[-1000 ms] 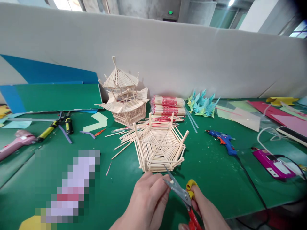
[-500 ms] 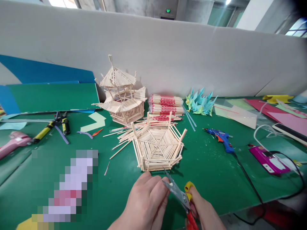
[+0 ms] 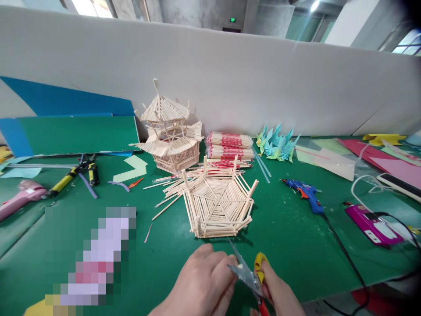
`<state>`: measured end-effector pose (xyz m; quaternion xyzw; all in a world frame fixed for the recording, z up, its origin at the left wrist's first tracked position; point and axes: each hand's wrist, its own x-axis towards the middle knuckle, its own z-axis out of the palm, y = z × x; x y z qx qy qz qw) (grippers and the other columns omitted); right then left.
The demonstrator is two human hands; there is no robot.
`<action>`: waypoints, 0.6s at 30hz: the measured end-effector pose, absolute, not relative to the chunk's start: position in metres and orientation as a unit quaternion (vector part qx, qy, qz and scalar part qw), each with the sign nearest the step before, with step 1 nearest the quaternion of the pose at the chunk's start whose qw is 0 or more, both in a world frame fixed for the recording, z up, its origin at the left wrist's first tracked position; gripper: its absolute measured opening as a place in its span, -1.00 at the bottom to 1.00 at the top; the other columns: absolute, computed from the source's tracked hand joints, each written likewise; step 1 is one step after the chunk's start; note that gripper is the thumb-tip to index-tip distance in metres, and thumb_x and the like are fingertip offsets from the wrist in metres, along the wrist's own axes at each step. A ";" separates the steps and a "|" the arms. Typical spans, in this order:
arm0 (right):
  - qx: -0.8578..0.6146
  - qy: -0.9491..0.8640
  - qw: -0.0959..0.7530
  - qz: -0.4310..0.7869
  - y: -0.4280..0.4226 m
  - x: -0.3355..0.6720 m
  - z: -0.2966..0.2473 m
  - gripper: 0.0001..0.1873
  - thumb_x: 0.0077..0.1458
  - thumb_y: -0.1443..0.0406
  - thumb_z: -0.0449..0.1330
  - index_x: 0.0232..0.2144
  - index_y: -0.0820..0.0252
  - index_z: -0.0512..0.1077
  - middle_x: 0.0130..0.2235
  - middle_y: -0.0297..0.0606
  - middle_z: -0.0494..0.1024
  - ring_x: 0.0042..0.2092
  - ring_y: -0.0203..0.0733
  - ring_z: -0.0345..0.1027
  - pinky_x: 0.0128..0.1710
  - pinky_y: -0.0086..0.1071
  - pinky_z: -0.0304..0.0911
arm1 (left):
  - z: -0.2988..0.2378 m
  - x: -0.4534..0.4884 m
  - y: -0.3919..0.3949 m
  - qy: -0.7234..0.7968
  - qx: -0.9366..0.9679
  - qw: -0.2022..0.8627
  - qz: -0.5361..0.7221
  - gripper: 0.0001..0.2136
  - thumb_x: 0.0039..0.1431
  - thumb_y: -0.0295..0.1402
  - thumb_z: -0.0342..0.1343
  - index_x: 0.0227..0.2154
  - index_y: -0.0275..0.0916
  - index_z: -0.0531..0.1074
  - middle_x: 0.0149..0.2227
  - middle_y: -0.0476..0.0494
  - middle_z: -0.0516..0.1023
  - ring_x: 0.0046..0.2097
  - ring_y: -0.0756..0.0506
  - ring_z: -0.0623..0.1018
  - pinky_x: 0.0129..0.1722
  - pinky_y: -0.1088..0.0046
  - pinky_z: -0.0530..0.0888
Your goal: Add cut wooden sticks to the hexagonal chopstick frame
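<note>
My right hand (image 3: pixel 279 287) grips a pair of scissors (image 3: pixel 246 274) with yellow and red handles, its blades parted. Between the blades shows the pale tip of a wooden stick (image 3: pixel 240 266). My left hand (image 3: pixel 205 281) is closed around the rest of that stick, mostly hidden by the fingers. Just beyond both hands sits a hexagonal wooden-stick base (image 3: pixel 219 204) with short posts at its corners. Behind it, to the left, stands a tiered pagoda model (image 3: pixel 169 131) made of similar sticks.
Packs of sticks (image 3: pixel 229 145) and loose sticks (image 3: pixel 171 193) lie behind the base. To the right are a blue glue gun (image 3: pixel 305 193) with a cord and a magenta power strip (image 3: pixel 373 224). Pliers (image 3: pixel 70 177) and a pink tool (image 3: pixel 24 197) lie left; blue folded paper (image 3: pixel 278 142) stands behind.
The scissor blades have spread somewhat wider around the stick tip. Both hands sit slightly lower and nearer to me, and the whole view has shifted a little.
</note>
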<state>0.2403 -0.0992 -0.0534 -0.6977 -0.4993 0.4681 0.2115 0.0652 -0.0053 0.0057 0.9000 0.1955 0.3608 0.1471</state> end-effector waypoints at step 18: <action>-0.727 -0.450 0.252 0.453 -0.099 0.229 -0.058 -0.53 -0.21 0.27 0.21 -0.14 0.12 0.31 -0.34 -0.28 0.48 -0.30 -0.21 0.41 -0.43 -0.53 0.29 | 0.018 0.067 -0.002 0.245 0.879 0.218 0.346 -0.84 0.12 -0.58 -0.14 -0.46 -0.25 0.28 -0.52 -0.09 0.42 -0.52 -0.04 0.37 -0.53 0.47 0.32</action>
